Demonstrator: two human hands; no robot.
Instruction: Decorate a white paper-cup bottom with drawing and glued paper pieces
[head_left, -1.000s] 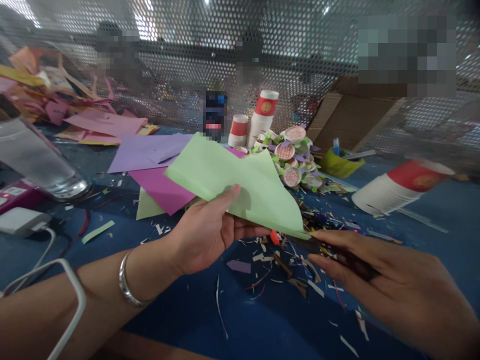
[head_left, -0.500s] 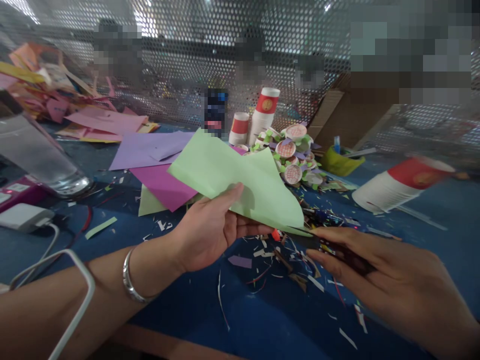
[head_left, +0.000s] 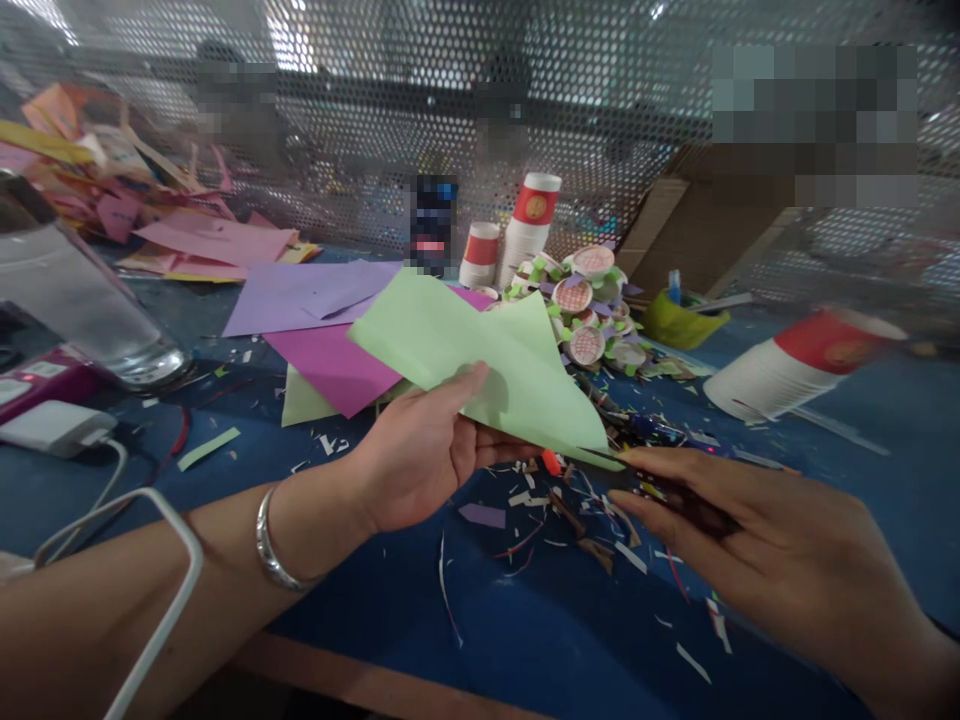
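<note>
My left hand pinches a folded light green paper sheet by its near edge, thumb on top, and holds it above the blue table. My right hand is closed round dark scissors. Their thin blades meet the sheet's lower right corner. A silver bangle sits on my left wrist.
Purple and magenta sheets lie behind the green one. Paper scraps litter the table. Decorated cup pieces are heaped beside stacked red-and-white cups. A cup stack lies on its side at the right. A glass, charger and cable stand left. A perforated screen rises behind.
The view has shifted slightly. Both hands and the green sheet keep nearly the same pose, with the scissors still at the sheet's corner.
</note>
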